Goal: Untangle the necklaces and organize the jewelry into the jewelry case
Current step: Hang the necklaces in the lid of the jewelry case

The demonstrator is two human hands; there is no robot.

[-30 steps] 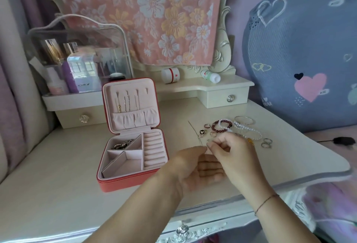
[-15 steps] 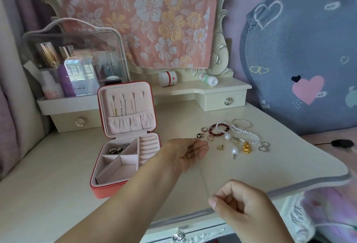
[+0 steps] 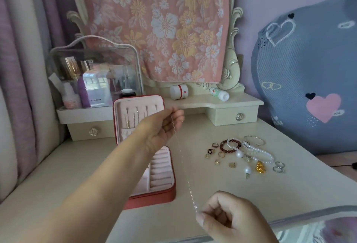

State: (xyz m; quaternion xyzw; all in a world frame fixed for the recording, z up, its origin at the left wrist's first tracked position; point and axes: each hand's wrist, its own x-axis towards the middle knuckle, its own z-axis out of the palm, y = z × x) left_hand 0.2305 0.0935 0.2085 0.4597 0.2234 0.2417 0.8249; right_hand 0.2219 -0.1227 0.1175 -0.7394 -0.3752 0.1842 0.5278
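Found one thin silver necklace point(image 3: 184, 169) up off the table point(image 3: 280, 190), drawn out in a straight slanting line between both hands.

Pinched at the upper end by the left hand point(image 3: 164, 128), held up in front of the open lid of the red jewelry case point(image 3: 154, 200), with fingers point(image 3: 178, 116) curled in on the chain and palm turned toward the camera.

Pinched at the lower end by the right hand point(image 3: 229, 219), low by the table's front edge, with thumb and forefinger closed on the chain tip and the other fingers folded under.

Cannot tell whether the chain touches the case where it passes the right side.

Noted the case just left of the chain, lid upright, with a few hung chains point(image 3: 133, 119) inside the lid and ring rolls in the right part of the base. Left compartments hidden behind the forearm.

Logged a loose jewelry heap point(image 3: 243, 154) on the table right of the chain, well apart from both hands:
- dark red bead bracelet point(image 3: 224, 145)
- pearl bracelet point(image 3: 259, 152)
- thin bangle point(image 3: 254, 140)
- gold pendant point(image 3: 259, 167)
- silver rings point(image 3: 279, 167)
- small rings and charms, too small to sort

Behind, on the back shelf: clear cosmetics box point(image 3: 96, 80), white jar point(image 3: 178, 92), toppled bottle point(image 3: 220, 94). Above these, a floral cloth point(image 3: 164, 30).
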